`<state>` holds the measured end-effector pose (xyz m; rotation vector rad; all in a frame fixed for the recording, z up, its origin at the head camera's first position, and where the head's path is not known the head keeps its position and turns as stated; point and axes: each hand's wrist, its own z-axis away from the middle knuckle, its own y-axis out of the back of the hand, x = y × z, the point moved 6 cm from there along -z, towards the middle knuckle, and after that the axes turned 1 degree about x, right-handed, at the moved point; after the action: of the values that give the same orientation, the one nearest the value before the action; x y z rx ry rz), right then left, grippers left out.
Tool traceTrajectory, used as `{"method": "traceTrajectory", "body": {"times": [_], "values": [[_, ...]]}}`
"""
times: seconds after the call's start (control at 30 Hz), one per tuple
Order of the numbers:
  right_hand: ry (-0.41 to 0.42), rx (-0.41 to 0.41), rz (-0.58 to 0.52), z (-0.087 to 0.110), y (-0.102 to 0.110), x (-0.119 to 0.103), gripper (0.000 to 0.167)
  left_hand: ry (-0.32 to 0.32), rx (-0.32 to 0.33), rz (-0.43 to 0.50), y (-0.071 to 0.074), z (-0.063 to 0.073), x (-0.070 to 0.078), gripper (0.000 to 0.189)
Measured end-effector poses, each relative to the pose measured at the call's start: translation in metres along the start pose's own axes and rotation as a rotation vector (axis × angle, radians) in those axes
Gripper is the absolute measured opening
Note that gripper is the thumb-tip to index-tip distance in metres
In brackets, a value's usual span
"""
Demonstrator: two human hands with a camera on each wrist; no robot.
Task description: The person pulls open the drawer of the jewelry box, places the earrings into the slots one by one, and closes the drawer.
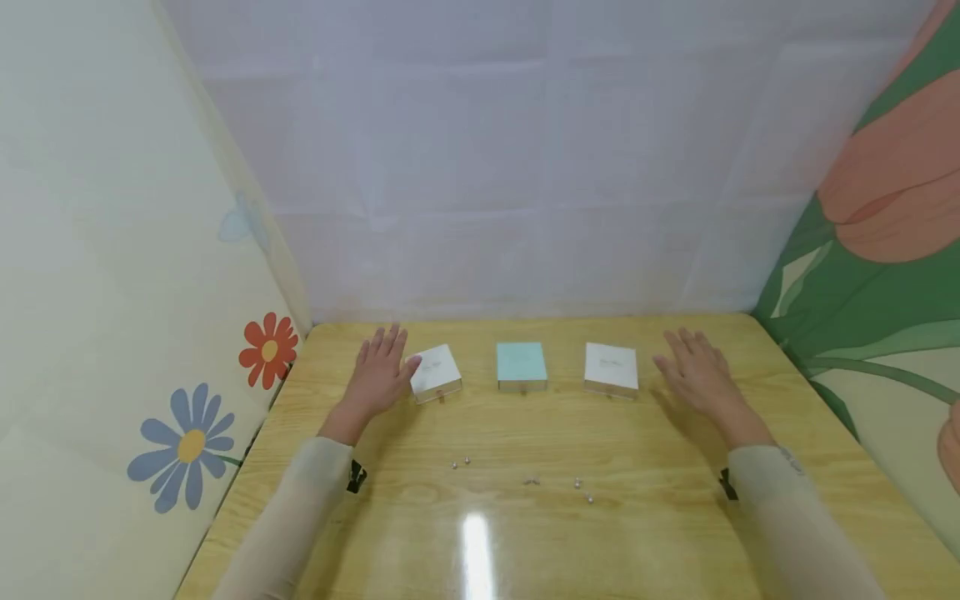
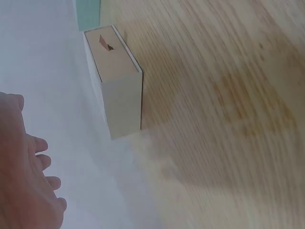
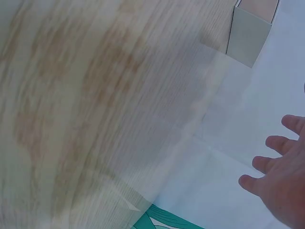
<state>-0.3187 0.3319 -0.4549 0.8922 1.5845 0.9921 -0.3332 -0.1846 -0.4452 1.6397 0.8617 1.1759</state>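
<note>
Three small boxes stand in a row toward the far side of the wooden table [image 1: 420, 533]: a white box [image 1: 436, 371] on the left, a mint-green box [image 1: 521, 364] in the middle and another white box [image 1: 611, 367] on the right. My left hand [image 1: 380, 372], fingers extended, is beside the left box, its thumb overlapping that box's edge in the head view. To the right of the right box, my right hand [image 1: 699, 375] has its fingers straight and holds nothing. In the left wrist view the left box [image 2: 121, 100] shows a small ribbon tab [image 2: 106, 43] on its front.
Several tiny shiny pieces lie nearer me: a pair at left [image 1: 461, 463], a small piece in the middle [image 1: 531, 480] and a pair at right, including one stud-like piece [image 1: 588, 498]. A white cloth [image 1: 525, 167] hangs behind; flower-printed panels [image 1: 892, 292] flank the table.
</note>
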Motion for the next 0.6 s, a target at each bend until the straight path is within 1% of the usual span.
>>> {"method": "traceTrajectory", "body": {"times": [0.1,0.2,0.33,0.43,0.6], "values": [[0.002,0.008,0.009,0.000,-0.001,-0.001,0.069,-0.013,0.004,-0.001,-0.002,-0.002,0.008,0.071],[0.004,0.002,0.008,-0.002,-0.001,-0.002,0.068,-0.040,0.010,-0.020,-0.007,-0.006,0.015,0.072],[0.008,-0.015,-0.003,-0.004,-0.002,-0.006,0.067,-0.062,-0.007,-0.041,-0.012,-0.010,0.025,0.072],[0.009,-0.032,-0.004,-0.005,-0.005,-0.010,0.067,-0.067,-0.020,-0.038,-0.015,-0.011,0.032,0.070],[0.013,-0.047,0.010,-0.009,-0.010,-0.013,0.063,-0.079,-0.039,-0.067,-0.022,-0.015,0.043,0.070]]}}
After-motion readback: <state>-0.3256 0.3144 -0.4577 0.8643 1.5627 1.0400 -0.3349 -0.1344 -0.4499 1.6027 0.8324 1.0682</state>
